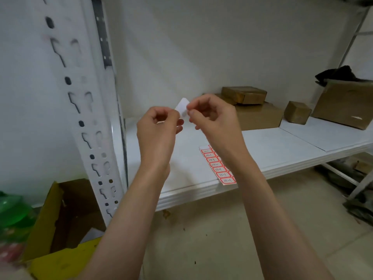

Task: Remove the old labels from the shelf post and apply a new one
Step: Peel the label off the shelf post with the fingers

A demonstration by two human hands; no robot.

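While both hands, left and right, pinched one white label, application pended; alignment on shelf post required next.

Shelf post: white painted metal, smooth. Shelf board beside it: glossy white. Boxes on the board: matt brown cardboard.

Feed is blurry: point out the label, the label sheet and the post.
label (182,107), head view, its white face
label sheet (219,168), head view, mid strip
post (80,110), head view, slotted face
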